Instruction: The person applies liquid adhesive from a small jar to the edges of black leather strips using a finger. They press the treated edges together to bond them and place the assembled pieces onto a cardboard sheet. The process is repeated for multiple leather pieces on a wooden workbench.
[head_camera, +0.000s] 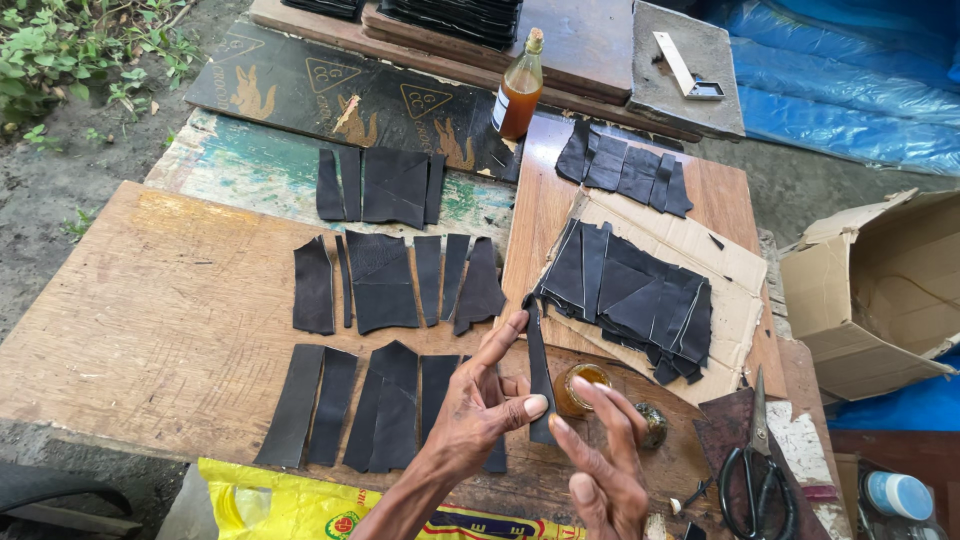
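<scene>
Leather strip (538, 365) upright (slightly tilted).

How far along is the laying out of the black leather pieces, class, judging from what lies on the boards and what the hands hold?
Done: three rows of cut black pieces lie spread on the wooden board, with another small group further back. In hand: the left hand holds one narrow black strip, with the right hand beside it. Left: a stack of pieces sits unsorted on the cardboard sheet.
</scene>
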